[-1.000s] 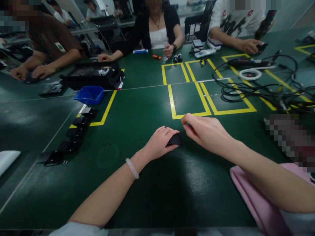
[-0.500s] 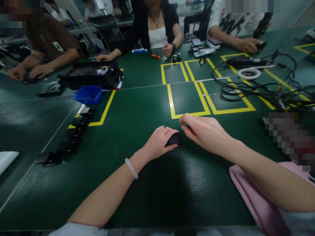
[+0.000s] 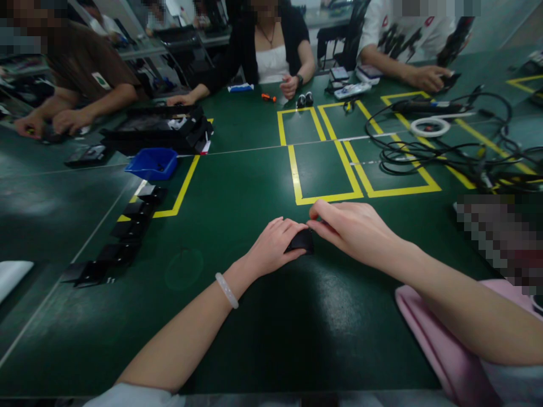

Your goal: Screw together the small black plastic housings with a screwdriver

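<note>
Held down on the green table point(image 3: 263, 316) is a small black part point(image 3: 302, 242), dark and box-like; its exact kind does not show. My left hand point(image 3: 278, 243) wraps round its left side, thumb along the near edge and fingers over the top. At the part's far right corner, my right hand point(image 3: 345, 226) has thumb and forefinger pinched together. Whatever lies between those fingertips is too small or hidden to make out. A row of several similar-looking black pieces point(image 3: 127, 229) lies to the left.
A blue bin point(image 3: 151, 163) stands beyond the row, before a black tray point(image 3: 156, 127). Yellow tape point(image 3: 331, 199) marks rectangles ahead. Black cables point(image 3: 403, 155) and a white ring point(image 3: 429, 127) lie at right, pink cloth point(image 3: 441, 333) near my right arm. Co-workers sit opposite.
My right thumb and forefinger have moved slightly left and down, closing against the black part's corner. My left hand and the part have stayed in place.
</note>
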### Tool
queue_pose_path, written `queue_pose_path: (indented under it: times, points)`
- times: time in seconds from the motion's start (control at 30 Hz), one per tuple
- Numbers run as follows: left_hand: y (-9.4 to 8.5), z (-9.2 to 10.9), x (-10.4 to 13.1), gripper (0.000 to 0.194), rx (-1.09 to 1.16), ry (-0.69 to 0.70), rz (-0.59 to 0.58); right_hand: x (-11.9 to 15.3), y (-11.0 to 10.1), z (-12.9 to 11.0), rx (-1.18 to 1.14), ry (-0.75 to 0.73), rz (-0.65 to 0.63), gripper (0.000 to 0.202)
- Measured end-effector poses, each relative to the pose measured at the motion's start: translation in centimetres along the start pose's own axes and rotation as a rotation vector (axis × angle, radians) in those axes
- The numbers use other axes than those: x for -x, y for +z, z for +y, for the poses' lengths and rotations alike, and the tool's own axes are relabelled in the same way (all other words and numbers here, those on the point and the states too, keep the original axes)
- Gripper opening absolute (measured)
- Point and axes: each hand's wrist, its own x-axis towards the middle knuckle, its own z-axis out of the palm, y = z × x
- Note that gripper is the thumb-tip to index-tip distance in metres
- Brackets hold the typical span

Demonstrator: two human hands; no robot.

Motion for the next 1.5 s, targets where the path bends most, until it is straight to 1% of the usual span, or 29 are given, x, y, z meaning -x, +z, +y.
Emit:
queue_pose_path:
  times: [0.1,0.27,0.47,0.57,0.67,0.87,0.97,1.03,1.13,1.27,1.4,1.5]
  points:
    - [0.01,0.00,-0.01,0.040,0.000,0.005,0.001,-0.05,0.05,0.00,0.033,0.021,-0.008,0.023]
    - [0.01,-0.02,-0.02,0.041,-0.009,0.008,-0.009,-0.05,0.24,0.10,-0.022,-0.004,0.029,0.015]
    - [0.07,-0.05,0.01,0.040,-0.015,0.011,0.002,-0.23,0.23,0.01,0.032,0.011,-0.009,0.024]
    - [0.00,-0.01,-0.01,0.041,-0.014,0.006,-0.005,-0.19,0.47,0.08,0.013,0.026,0.034,0.017]
    - [-0.08,0.02,-0.02,0.041,-0.017,0.007,-0.014,-0.07,0.60,0.13,-0.020,0.020,0.069,0.018]
    - [-0.11,0.08,0.00,0.039,-0.030,0.011,-0.006,-0.08,0.37,0.01,0.011,0.014,0.016,0.018]
    - [-0.14,0.13,0.00,0.039,-0.024,0.011,-0.007,-0.08,0.50,0.01,0.005,0.014,0.043,0.016]
    - [-0.13,0.14,-0.01,0.039,-0.020,0.010,-0.007,-0.07,0.61,0.02,-0.023,0.011,0.072,0.019]
    - [-0.04,0.11,-0.01,0.039,-0.024,0.012,0.000,-0.06,0.57,0.01,-0.035,-0.005,0.065,0.017]
    - [0.08,0.02,-0.01,0.040,-0.033,0.016,0.003,-0.05,0.44,0.02,0.023,-0.006,0.026,0.025]
    - [-0.03,0.04,-0.01,0.041,-0.026,0.013,-0.012,-0.06,0.73,0.17,0.020,0.025,0.074,0.016]
    - [-0.16,0.12,-0.02,0.042,-0.022,0.009,-0.015,-0.06,0.92,0.24,0.008,0.020,0.109,0.015]
